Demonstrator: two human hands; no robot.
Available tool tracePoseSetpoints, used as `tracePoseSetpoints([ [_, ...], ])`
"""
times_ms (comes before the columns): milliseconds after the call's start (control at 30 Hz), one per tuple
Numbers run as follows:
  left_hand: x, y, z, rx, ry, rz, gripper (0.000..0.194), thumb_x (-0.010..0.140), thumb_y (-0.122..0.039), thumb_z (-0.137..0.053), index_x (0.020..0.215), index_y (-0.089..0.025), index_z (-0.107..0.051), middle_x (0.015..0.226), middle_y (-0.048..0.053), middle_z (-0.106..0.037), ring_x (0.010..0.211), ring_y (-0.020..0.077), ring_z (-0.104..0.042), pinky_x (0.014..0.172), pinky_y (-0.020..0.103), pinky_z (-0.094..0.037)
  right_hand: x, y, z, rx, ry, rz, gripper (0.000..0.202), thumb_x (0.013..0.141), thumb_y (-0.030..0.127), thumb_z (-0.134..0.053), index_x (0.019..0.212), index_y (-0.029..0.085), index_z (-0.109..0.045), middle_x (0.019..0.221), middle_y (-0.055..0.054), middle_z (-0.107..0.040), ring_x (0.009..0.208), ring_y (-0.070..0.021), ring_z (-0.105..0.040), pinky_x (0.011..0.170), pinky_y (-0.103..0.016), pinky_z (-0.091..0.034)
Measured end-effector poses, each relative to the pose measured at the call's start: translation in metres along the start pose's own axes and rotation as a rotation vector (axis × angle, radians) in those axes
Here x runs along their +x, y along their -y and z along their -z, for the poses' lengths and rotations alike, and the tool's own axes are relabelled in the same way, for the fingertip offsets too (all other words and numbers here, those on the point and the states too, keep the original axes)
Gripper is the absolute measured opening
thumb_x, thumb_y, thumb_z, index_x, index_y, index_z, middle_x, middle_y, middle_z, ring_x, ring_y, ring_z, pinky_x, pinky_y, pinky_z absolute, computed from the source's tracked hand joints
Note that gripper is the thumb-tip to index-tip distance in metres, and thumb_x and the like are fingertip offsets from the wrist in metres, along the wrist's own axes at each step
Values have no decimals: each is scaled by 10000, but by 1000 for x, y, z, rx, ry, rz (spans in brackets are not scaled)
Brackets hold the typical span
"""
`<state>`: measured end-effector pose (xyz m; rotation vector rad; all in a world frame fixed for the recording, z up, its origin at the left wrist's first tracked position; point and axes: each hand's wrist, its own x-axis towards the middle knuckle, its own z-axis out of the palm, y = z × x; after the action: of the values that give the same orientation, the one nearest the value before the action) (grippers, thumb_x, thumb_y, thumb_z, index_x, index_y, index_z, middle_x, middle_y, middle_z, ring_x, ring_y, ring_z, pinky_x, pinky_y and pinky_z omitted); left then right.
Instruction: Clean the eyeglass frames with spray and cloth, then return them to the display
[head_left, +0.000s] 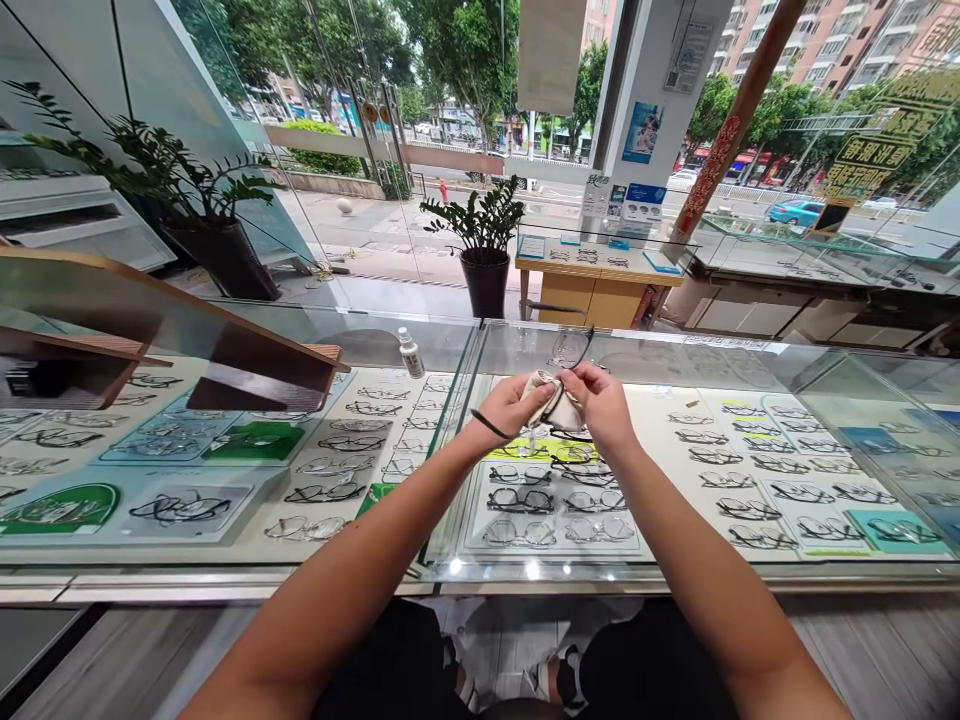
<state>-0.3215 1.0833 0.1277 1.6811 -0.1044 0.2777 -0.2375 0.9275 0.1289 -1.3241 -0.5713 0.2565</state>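
Above the glass display counter, my left hand is closed on a pale cloth, which is bunched around part of a pair of glasses. My right hand pinches the same glasses beside the cloth. One lens and a dark temple stick up above my right fingers. The part of the frame inside the cloth is hidden. A dark band circles my left wrist.
A white spray bottle stands on the counter glass left of my hands. Rows of eyeglasses lie under the glass. A wooden-edged stand is at the left. Beyond the counter is a potted plant.
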Motion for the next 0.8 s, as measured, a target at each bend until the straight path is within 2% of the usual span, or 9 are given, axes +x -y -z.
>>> tracePoseSetpoints([
  [100,0,1,1,-63,65,39,529,825,-645,-767,956,-151,-634,723,-27,-544,605,96,-415,585,238,-310,1,-1,2,-4,7,-75,507,699,668,-873,754,223,-637,668,36,-558,590,-127,-449,544,-286,-392],
  [233,0,0,-2,-51,-4,55,564,806,-682,-758,944,-146,-648,715,-1,-616,613,127,-513,595,248,-358,-1,1,-4,31,70,-144,555,642,713,-880,786,235,-638,726,6,-639,631,-171,-557,564,-324,-482],
  [333,-1,-4,-3,77,-97,-18,538,862,-680,-700,836,-145,-654,706,-1,-602,666,135,-521,645,256,-376,-3,2,-9,17,29,-60,534,645,687,-890,780,229,-651,734,1,-643,691,-175,-567,645,-326,-507],
  [400,-1,-5,-2,96,-101,-17,560,846,-701,-709,800,-146,-647,683,-12,-571,653,125,-486,637,254,-364,-2,1,-8,-17,10,-15,514,680,684,-868,769,227,-649,739,1,-638,699,-168,-552,667,-317,-494],
  [533,2,1,7,-61,-4,88,650,795,-786,-717,872,-143,-661,689,2,-609,601,121,-490,582,252,-364,1,3,1,-66,4,-3,500,743,698,-810,773,226,-648,709,14,-600,649,-151,-490,626,-299,-428],
  [633,7,9,21,-144,-75,121,675,826,-786,-694,968,-126,-696,772,50,-697,659,146,-576,620,258,-421,4,9,9,-114,24,51,472,775,661,-803,734,223,-632,700,22,-562,684,-151,-464,664,-296,-397],
  [733,11,10,33,-264,-159,126,674,793,-767,-750,978,-122,-699,805,59,-723,711,156,-614,698,275,-474,3,15,12,-166,83,44,465,798,640,-799,709,219,-622,686,32,-495,689,-147,-412,656,-294,-340],
  [800,11,6,37,-341,-147,127,667,765,-755,-785,975,-127,-698,827,60,-729,748,164,-631,751,292,-499,1,16,11,-193,134,13,475,802,657,-792,716,220,-628,683,31,-482,681,-148,-387,642,-297,-314],
])
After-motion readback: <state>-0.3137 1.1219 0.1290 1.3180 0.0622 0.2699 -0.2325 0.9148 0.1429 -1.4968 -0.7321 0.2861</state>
